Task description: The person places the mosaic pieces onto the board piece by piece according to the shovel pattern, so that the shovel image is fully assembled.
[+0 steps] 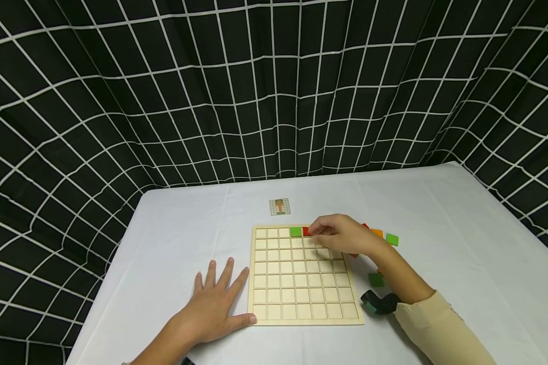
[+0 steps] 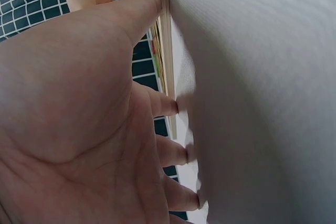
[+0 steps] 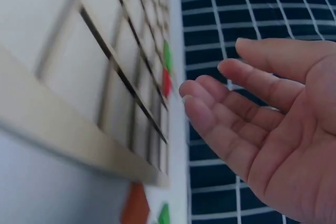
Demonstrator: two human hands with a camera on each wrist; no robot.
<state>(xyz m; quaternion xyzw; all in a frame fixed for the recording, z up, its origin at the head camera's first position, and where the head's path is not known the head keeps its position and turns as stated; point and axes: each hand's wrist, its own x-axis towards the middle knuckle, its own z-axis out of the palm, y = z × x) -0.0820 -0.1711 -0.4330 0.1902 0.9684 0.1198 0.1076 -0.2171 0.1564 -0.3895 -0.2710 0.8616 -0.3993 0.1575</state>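
Observation:
A pale wooden grid board (image 1: 301, 294) lies on the table, with a green square tile (image 1: 295, 231) and a red square tile (image 1: 306, 231) side by side in its far row. Over the board's far right part is my right hand (image 1: 342, 234), its fingertips by the red tile in the head view. The right wrist view shows those fingers (image 3: 226, 129) loosely bent, with nothing between them and the thumb. My left hand (image 1: 212, 306) rests spread on the white cloth left of the board. Its thumb (image 2: 142, 3) touches the board's near left edge.
Loose tiles lie right of the board, among them an orange one (image 1: 377, 233), a bright green one (image 1: 392, 239) and a dark green one (image 1: 376, 280); my right arm partly hides this group. A small patterned grid card (image 1: 280, 207) lies beyond the board. Black gridded curtains (image 1: 283, 101) surround the table.

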